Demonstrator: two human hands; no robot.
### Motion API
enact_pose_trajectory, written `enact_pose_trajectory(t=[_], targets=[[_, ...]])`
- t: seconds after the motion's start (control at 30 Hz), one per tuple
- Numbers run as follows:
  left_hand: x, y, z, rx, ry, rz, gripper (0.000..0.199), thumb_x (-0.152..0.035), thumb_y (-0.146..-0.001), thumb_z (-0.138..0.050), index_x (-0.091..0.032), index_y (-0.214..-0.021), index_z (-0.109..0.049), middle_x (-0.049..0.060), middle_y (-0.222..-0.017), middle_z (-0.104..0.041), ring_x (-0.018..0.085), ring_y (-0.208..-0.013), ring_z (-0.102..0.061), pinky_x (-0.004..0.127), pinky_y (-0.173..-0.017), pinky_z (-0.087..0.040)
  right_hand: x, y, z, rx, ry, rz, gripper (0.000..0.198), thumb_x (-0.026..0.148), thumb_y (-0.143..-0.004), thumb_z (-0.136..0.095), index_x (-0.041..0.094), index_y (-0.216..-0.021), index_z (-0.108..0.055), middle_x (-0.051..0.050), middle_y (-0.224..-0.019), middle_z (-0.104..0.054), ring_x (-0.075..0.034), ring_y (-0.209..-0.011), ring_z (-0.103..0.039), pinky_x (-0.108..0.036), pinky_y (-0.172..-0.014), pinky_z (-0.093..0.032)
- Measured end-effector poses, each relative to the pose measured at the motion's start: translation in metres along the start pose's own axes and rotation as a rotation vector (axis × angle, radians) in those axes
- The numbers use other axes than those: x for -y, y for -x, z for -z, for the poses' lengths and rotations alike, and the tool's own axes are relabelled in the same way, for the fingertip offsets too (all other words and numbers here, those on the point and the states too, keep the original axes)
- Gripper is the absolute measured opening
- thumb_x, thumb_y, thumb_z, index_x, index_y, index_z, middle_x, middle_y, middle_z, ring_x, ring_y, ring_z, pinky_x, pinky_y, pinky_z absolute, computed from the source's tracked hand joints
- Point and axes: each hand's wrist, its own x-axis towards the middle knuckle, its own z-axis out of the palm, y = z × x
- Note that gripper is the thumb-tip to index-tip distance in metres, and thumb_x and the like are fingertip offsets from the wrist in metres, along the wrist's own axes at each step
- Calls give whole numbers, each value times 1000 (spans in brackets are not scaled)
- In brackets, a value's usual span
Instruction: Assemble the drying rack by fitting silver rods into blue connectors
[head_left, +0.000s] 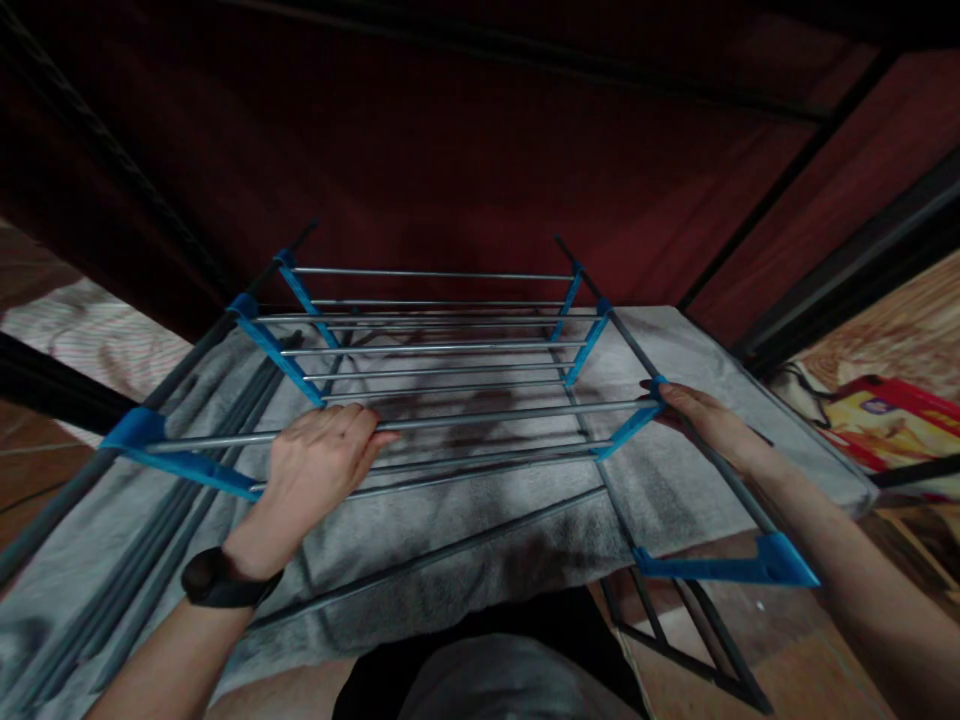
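A rack of metal tubes with blue plastic connectors, which looks like a shoe rack (435, 348), lies across the grey towel-like cover in front of me. My left hand (322, 450), with a dark band on its wrist, is wrapped over the rack's near crossbar, left of its middle. My right hand (694, 412) closes round the right side tube at a blue connector (651, 402), where that same crossbar ends; its fingertips are partly hidden. On the left side tube sits another blue connector (142, 432). Nearer to me on the right, a blue connector (727, 570) has no crossbar in it.
Several loose grey tubes (176, 520) lie on the left of the grey cover (450, 545). One more tube (435, 560) lies slanting before my lap. Behind the rack hangs a dark red fabric wall (450, 150). A red and yellow package (885, 420) is at the right.
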Motion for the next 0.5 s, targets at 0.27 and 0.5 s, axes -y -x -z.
enact_pose_trajectory(t=[0.27,0.5], targets=[[1,0,0,31,41,48,33,-46,-105,-43,-25,-82,-56,3,-75,-64,22,-72,-59,35,-65,-41,6,3,-5,10,6,21,31,53,-86,-76,23,-95,-77,-2,-91,-77,-22,-104,-74,-34,-106,-58],[-2,1,-3,51,42,101,40,-50,-103,-43,-21,-85,-63,8,-77,-65,26,-75,-61,38,-71,-41,11,5,-9,-2,12,20,28,51,-85,-76,25,-94,-77,0,-88,-77,-20,-103,-74,-34,-107,-57]])
